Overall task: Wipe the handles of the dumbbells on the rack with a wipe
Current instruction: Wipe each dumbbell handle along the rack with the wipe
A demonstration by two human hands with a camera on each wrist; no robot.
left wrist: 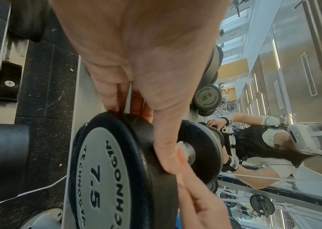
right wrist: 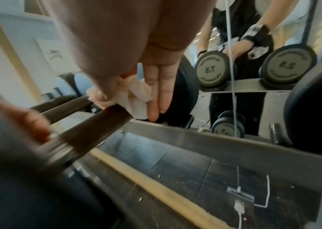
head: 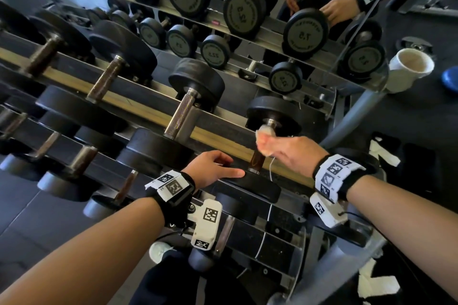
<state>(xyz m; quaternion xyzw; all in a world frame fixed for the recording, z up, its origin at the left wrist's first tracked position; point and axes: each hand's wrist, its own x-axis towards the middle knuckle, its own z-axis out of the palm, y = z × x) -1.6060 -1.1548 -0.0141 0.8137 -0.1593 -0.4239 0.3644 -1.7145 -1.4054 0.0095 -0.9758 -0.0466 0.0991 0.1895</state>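
The rightmost dumbbell on the upper rack tier lies with its near head toward me, marked 7.5. My left hand grips that near head, fingers over its rim and thumb along its inner face. My right hand holds a white wipe wrapped on the far end of the dark handle. In the right wrist view the thumb pinches the wipe against the handle while two fingers lie straight beside it.
More dumbbells sit to the left on the same tier, and smaller ones on the tier below. A mirror behind the rack reflects it and me. A white tube stands at the right. A thin white cable hangs by the handle.
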